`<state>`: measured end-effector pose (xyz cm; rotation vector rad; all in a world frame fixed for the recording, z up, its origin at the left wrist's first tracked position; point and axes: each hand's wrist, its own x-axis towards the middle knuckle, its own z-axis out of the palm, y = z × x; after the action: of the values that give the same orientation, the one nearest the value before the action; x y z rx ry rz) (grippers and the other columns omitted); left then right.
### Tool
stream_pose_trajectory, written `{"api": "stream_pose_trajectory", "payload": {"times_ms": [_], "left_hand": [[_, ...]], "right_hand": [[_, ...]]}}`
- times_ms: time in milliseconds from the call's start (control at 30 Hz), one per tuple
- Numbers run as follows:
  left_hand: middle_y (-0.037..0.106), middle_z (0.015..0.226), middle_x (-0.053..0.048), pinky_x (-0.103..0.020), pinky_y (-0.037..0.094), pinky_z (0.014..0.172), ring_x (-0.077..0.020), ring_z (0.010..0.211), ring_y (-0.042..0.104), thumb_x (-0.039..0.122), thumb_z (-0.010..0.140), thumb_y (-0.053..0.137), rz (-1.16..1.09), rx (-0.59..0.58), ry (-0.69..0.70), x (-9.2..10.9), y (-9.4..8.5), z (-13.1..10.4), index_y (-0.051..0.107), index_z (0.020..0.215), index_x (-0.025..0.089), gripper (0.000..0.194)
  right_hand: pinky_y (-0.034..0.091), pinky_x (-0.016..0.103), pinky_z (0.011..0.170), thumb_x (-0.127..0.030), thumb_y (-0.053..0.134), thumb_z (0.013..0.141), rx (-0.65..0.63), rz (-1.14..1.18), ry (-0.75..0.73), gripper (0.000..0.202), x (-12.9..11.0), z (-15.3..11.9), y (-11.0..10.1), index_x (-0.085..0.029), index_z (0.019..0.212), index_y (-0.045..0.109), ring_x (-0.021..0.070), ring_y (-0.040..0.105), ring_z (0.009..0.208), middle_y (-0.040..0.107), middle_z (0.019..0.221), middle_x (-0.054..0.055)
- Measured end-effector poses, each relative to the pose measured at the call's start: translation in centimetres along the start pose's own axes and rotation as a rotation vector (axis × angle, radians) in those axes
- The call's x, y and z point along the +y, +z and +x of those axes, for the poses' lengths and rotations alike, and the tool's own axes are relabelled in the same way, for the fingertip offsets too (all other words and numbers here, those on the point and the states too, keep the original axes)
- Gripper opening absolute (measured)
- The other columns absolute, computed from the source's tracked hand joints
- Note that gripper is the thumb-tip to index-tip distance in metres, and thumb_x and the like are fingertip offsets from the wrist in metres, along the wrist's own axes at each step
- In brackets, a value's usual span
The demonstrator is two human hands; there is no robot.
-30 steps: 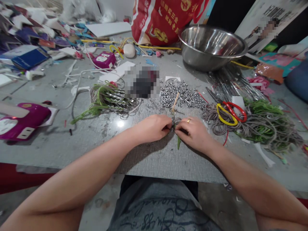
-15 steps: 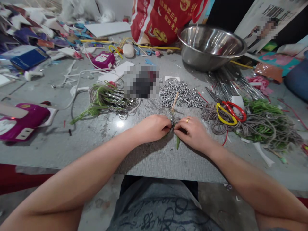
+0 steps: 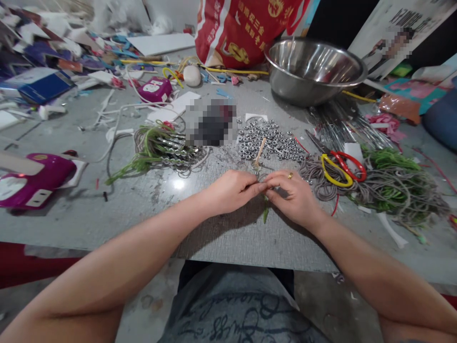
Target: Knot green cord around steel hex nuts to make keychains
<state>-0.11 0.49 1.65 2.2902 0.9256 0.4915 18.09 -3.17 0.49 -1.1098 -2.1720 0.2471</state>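
My left hand (image 3: 233, 190) and my right hand (image 3: 293, 195) meet over the table, fingertips pinched together on a grey-green cord. The cord's green end (image 3: 265, 214) hangs below my fingers; most of the rest is hidden by them. Just beyond my hands, a wooden stick (image 3: 260, 150) points away, its near end by a small clear piece. Behind it lies a heap of small metal nuts (image 3: 269, 138). To the left rests a bundle of grey and green cords strung with metal nuts (image 3: 171, 147).
Scissors with yellow and red handles (image 3: 337, 169) lie on a tangle of grey and green cords (image 3: 400, 186) at right. Behind stand a steel bowl (image 3: 314, 71) and a red bag (image 3: 235, 33). Purple devices (image 3: 39, 181) and scraps (image 3: 46, 43) cover the left side.
Both hands have shifted slightly to the right. My left fingertips have come over to touch my right ones, covering more of the cord between them.
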Motion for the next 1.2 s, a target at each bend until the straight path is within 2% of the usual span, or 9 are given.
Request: {"api": "stream_pose_trajectory", "payload": {"times_ms": [133,233,367,500,600,700,833,1000,1200], "left_hand": [[0.041,0.051,0.005,-0.020,0.027,0.050,-0.0069,0.051,0.040,0.027,0.084,0.046,-0.119,-0.022,-0.046,-0.05,0.02,0.11,0.049,0.058,0.015,0.030],[0.043,0.054,0.005,-0.019,0.030,0.052,-0.0068,0.053,0.040,0.024,0.083,0.046,-0.221,-0.006,-0.062,-0.06,-0.07,0.14,0.052,0.062,0.014,0.024],[0.045,0.057,0.005,-0.020,0.032,0.053,-0.0074,0.056,0.042,0.024,0.083,0.046,-0.290,0.012,-0.088,0.00,0.10,0.17,0.055,0.066,0.014,0.022],[0.045,0.055,0.005,-0.020,0.032,0.052,-0.0075,0.055,0.042,0.026,0.084,0.046,-0.258,0.042,-0.098,0.06,0.40,0.17,0.052,0.061,0.014,0.026],[0.041,0.052,0.006,-0.019,0.030,0.050,-0.0069,0.052,0.040,0.026,0.084,0.047,-0.203,0.073,-0.071,0.12,0.45,0.14,0.050,0.059,0.015,0.027],[0.041,0.051,0.006,-0.019,0.029,0.050,-0.0066,0.052,0.039,0.025,0.084,0.048,-0.178,0.106,-0.051,0.17,0.46,0.12,0.051,0.060,0.014,0.027],[0.047,0.055,0.005,-0.018,0.032,0.051,-0.0066,0.055,0.043,0.025,0.085,0.048,-0.215,0.123,-0.079,0.22,0.55,0.15,0.054,0.063,0.014,0.025],[0.043,0.052,0.005,-0.018,0.031,0.049,-0.0065,0.052,0.040,0.027,0.085,0.047,-0.200,0.132,-0.070,0.27,0.69,0.10,0.051,0.058,0.014,0.030],[0.044,0.053,0.005,-0.019,0.031,0.050,-0.0068,0.053,0.042,0.024,0.085,0.048,-0.128,0.141,-0.001,0.34,0.49,0.03,0.053,0.062,0.014,0.025]], "right_hand": [[0.040,0.032,0.072,-0.027,0.052,0.086,0.005,-0.005,0.017,0.014,-0.13,0.02,0.00,-0.021,0.076,0.061,0.0160,0.062,0.078,0.070,0.082,0.001],[0.039,0.033,0.073,-0.032,0.050,0.087,-0.001,-0.025,0.064,0.016,-0.15,-0.04,-0.03,-0.022,0.088,0.063,0.0168,0.062,0.079,0.071,0.085,0.001],[0.034,0.035,0.073,-0.038,0.048,0.088,0.002,-0.103,0.026,0.026,-0.12,-0.21,0.09,-0.022,0.101,0.064,0.0177,0.060,0.078,0.071,0.083,0.002],[0.030,0.035,0.071,-0.034,0.048,0.089,0.012,-0.173,0.014,0.024,-0.22,-0.32,0.12,-0.022,0.097,0.068,0.0166,0.057,0.071,0.068,0.071,0.001],[0.029,0.035,0.072,-0.032,0.047,0.090,-0.013,-0.200,0.042,0.024,-0.38,-0.30,0.00,-0.026,0.089,0.070,0.0161,0.056,0.070,0.068,0.069,-0.001],[0.028,0.035,0.075,-0.034,0.045,0.090,-0.010,-0.189,0.052,0.026,-0.57,-0.22,-0.02,-0.026,0.091,0.069,0.0167,0.057,0.076,0.070,0.077,0.000],[0.026,0.037,0.079,-0.044,0.048,0.087,-0.006,-0.185,0.022,0.032,-0.71,-0.17,0.16,-0.022,0.102,0.065,0.0196,0.058,0.088,0.071,0.092,0.004],[0.026,0.035,0.076,-0.032,0.046,0.091,-0.024,-0.176,0.040,0.024,-0.52,-0.25,0.21,-0.027,0.101,0.067,0.0151,0.057,0.074,0.067,0.070,-0.001],[0.026,0.035,0.075,-0.033,0.044,0.091,0.019,-0.168,0.034,0.026,-0.36,-0.38,0.12,-0.029,0.094,0.069,0.0138,0.055,0.069,0.065,0.066,-0.003]]}}
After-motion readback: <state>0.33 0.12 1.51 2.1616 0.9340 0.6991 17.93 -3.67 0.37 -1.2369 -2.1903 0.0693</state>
